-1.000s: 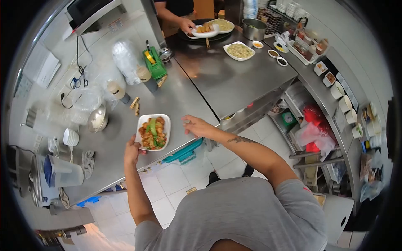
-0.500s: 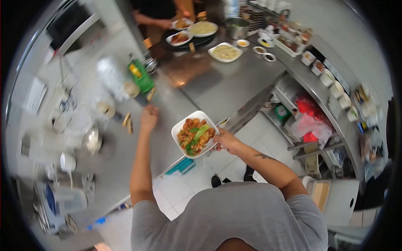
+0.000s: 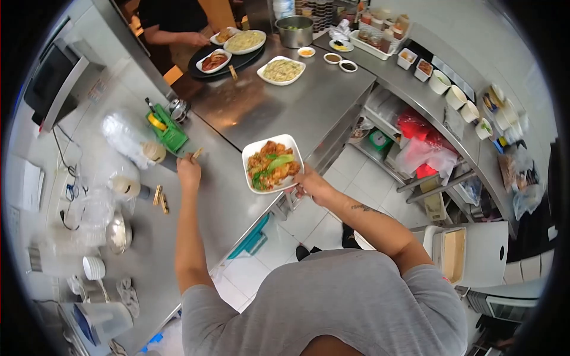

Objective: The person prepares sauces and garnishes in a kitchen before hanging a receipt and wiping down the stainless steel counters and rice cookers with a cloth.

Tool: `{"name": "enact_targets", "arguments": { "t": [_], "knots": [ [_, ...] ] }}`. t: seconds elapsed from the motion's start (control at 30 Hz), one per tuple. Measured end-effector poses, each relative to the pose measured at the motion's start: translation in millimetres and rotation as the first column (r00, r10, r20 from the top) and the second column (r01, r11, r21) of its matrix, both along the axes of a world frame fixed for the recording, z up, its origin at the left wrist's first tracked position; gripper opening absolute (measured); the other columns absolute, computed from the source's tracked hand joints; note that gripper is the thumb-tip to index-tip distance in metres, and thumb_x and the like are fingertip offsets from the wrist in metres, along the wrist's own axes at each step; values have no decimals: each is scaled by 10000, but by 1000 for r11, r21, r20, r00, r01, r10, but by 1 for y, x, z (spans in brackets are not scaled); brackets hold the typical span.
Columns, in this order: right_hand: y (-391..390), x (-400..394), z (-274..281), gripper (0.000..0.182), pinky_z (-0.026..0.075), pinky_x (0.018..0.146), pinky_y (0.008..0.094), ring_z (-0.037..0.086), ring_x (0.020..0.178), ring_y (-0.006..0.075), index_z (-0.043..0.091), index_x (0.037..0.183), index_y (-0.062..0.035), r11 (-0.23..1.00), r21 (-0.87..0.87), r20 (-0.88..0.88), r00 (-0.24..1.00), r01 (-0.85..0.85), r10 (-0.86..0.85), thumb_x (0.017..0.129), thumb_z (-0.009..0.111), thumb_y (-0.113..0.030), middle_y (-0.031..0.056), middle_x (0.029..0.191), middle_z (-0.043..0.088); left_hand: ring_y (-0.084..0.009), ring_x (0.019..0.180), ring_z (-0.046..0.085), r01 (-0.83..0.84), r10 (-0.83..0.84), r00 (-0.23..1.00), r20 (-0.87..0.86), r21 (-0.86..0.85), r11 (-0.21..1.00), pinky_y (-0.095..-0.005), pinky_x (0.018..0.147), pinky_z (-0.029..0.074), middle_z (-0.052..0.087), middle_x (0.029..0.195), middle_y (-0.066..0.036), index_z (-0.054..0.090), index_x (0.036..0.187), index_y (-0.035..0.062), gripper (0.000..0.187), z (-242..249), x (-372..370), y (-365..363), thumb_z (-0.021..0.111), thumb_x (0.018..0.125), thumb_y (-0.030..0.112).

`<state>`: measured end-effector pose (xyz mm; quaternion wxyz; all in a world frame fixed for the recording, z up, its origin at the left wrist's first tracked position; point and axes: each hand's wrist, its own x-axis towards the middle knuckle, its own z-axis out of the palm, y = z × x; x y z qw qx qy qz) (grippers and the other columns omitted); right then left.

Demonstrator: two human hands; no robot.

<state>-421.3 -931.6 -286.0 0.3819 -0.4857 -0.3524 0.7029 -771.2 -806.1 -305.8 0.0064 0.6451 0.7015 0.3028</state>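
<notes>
My right hand (image 3: 312, 183) grips the right edge of a square white bowl (image 3: 248, 177) of fried pieces and green leaves, held over the counter's front edge. My left hand (image 3: 189, 169) is closed at the fingertips on a small wooden clip (image 3: 198, 153), beside the green holder (image 3: 172, 135) on the steel counter. More wooden clips (image 3: 160, 199) lie below and left of that hand.
A co-worker's hand (image 3: 195, 39) is by a black round tray (image 3: 246, 62) with several dishes. A noodle dish (image 3: 282, 70), sauce bowls and a steel pot (image 3: 295, 32) stand at the back. A metal bowl (image 3: 119, 233) and plastic bags are at left.
The view has shifted. My left hand has reached the wooden clip by the green holder, and the clip has moved right from the holder. The bowl remains in my right hand.
</notes>
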Motion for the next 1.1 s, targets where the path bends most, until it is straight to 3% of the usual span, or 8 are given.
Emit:
{"name": "enact_targets", "arguments": {
  "t": [0.07,0.17,0.27,0.37,0.47,0.77,0.97,1.1],
  "knots": [
    [9,-5,7,478,445,491,282,462,510,103,320,1266,-15,1000,-2,17,1000,0,0,813,458,-78,135,763,641,-224,640,609,106,-75,921,381,-62,992,-326,575,489,567,897,-152,643,969,-17,151,34,6,-17,560,881,73],
    [20,-20,2,529,452,511,287,458,517,101,266,1312,-28,1000,-19,2,1000,6,-6,824,462,-86,148,798,639,-138,558,546,286,-184,775,604,-76,955,-259,523,437,549,827,-98,666,981,-6,161,82,27,-57,533,905,46],
    [27,-36,5,567,450,471,271,620,763,149,202,1379,-56,997,-50,30,998,-56,58,864,438,-86,134,992,580,-120,563,539,370,-293,815,500,-61,927,-252,516,430,546,791,-80,663,984,-6,157,104,52,-96,534,901,27],
    [28,-52,3,527,447,471,266,604,773,136,263,1364,-68,996,6,54,994,-92,91,873,448,-114,93,1035,566,-144,579,545,437,-407,841,357,-3,899,-260,538,451,536,757,-47,634,990,-22,133,111,72,-121,561,898,38],
    [30,-58,16,435,431,464,263,571,753,115,390,1297,-71,986,-62,87,983,-157,162,878,469,-155,46,1009,564,-235,587,564,492,-484,871,-91,180,852,-306,534,469,563,807,-104,616,927,-13,84,108,80,-131,602,863,40],
    [29,-70,7,286,380,429,229,528,652,92,516,1108,-6,990,-36,37,989,-140,141,879,491,-177,25,844,571,-322,569,599,536,-511,799,-317,-13,844,-405,456,486,570,967,-163,523,901,38,112,60,104,-155,589,863,119],
    [32,-74,-4,257,390,414,254,514,572,101,527,1050,34,994,12,83,991,-108,106,878,482,-152,64,779,577,-360,923,607,492,-493,869,29,54,869,-393,784,504,553,1105,-195,543,1135,-1,254,65,89,-151,524,909,114],
    [24,-76,-8,227,380,408,262,503,534,111,538,1021,44,993,47,99,989,-112,107,872,469,-113,71,704,561,-318,1116,535,226,-187,852,489,-20,974,-364,947,413,547,1188,-178,517,1268,11,450,50,50,-121,406,976,336]
  ]
}}
